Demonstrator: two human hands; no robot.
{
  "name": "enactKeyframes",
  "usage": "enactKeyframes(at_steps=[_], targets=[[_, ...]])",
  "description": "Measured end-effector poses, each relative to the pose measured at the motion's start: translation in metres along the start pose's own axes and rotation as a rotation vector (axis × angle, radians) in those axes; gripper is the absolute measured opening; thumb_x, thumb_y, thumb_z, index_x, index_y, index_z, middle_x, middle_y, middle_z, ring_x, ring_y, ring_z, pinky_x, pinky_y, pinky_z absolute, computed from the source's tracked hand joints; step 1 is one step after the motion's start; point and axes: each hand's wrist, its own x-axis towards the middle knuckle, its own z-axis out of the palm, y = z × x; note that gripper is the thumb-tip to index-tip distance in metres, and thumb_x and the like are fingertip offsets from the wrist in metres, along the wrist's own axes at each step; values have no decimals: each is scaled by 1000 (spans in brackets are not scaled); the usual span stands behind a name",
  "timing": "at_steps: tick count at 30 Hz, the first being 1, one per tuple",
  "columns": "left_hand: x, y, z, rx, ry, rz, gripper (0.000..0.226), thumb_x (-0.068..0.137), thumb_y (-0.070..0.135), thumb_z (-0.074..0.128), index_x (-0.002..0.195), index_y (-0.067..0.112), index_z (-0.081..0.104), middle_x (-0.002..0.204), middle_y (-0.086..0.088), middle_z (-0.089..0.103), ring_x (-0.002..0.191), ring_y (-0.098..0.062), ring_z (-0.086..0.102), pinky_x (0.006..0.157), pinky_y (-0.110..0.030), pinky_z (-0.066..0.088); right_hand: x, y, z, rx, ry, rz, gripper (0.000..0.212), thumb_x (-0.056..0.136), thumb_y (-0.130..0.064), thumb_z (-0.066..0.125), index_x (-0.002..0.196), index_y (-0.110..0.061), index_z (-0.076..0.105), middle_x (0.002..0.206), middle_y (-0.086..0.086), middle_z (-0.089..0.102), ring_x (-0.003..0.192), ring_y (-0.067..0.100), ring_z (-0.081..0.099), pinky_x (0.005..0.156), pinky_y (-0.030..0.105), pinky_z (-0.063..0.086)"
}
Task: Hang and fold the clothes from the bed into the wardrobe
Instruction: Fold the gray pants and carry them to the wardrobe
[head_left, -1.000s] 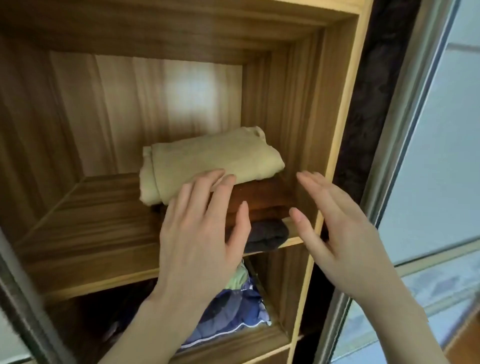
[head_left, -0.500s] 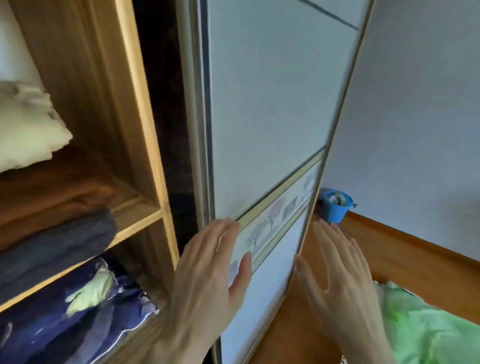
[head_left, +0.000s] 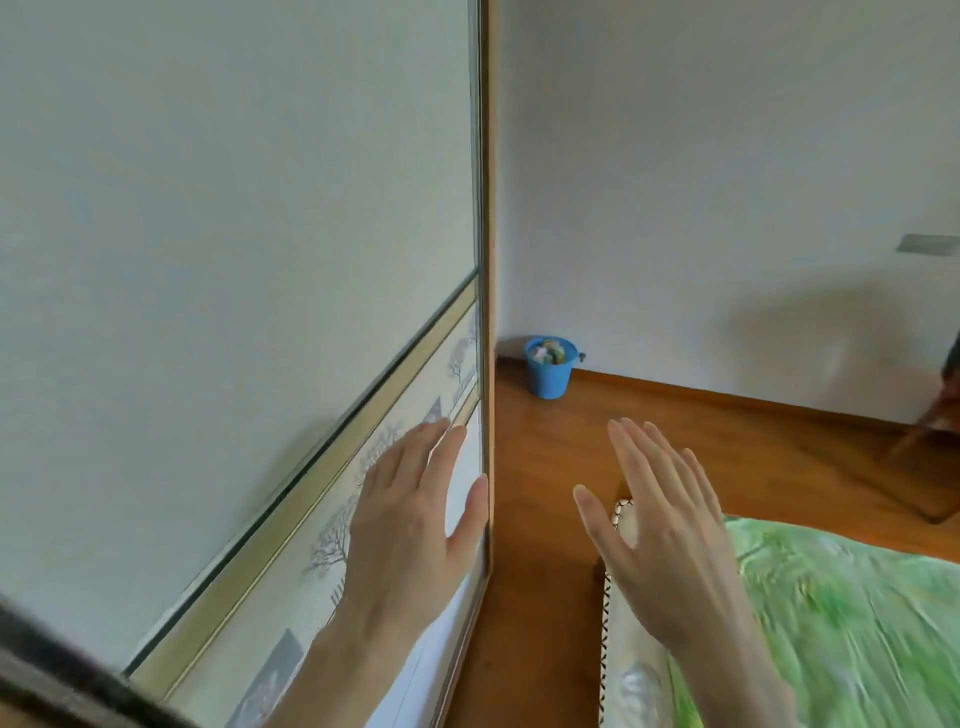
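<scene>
The wardrobe door (head_left: 234, 260) fills the view from nine to twelve o'clock, a pale sliding panel with a band of printed trees running down toward seven o'clock and a wooden frame edge at its right. The left hand (head_left: 410, 540) hangs in front of that band at six o'clock, fingers straight and spread, holding nothing; whether it touches the panel cannot be told. A blue bucket (head_left: 549, 359) stands on the wooden floor (head_left: 701, 447) against the white wall near the centre. The right hand (head_left: 670, 540), at five o'clock, is likewise flat and empty, over the corner of the bed (head_left: 857, 623) with its blurred green cover at four o'clock.
</scene>
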Motion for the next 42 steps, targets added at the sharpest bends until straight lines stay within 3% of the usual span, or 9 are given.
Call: enactKeyframes(at_steps=[5,16,25,34,38,42], targets=[[62,10,69,-104,-5,31,49,108,48,41,140,17,61,143,3,60,136,-15,53,111,-36,48,51,51,18,-50,61,42,69,104,-59,40,158,-17,39,162,-2,43,155,12,27,129,38,17],[161,45,168,-168,-14,149,47,106,41,48,140,12,62,143,-2,62,137,-19,54,113,-34,46,122,152,33,-219,99,123,68,102,-57,45,153,-11,48,154,5,53,149,21,42,124,49,31],[227,50,243,-215,-39,184,51,106,44,45,141,11,61,142,-3,62,137,-19,53,114,-34,42,172,207,52,-245,124,205,66,103,-57,45,154,-14,47,156,2,51,151,18,37,127,43,24],[344,60,362,-355,-66,239,51,105,45,46,142,12,59,141,-6,64,131,-22,60,103,-46,56,273,292,91,-329,147,316,67,104,-62,41,155,-19,45,159,-2,47,153,15,33,128,41,20],[412,68,416,-391,-110,277,49,105,45,46,142,14,59,142,-2,63,134,-18,57,108,-44,53,335,334,112,-352,177,385,68,103,-64,39,156,-22,44,160,-3,46,153,13,31,127,38,15],[475,81,465,-419,-144,355,50,107,46,42,146,16,56,146,1,59,139,-16,52,115,-39,46,390,371,134,-351,220,461,66,102,-66,40,155,-26,44,158,-4,48,150,17,39,124,42,22]])
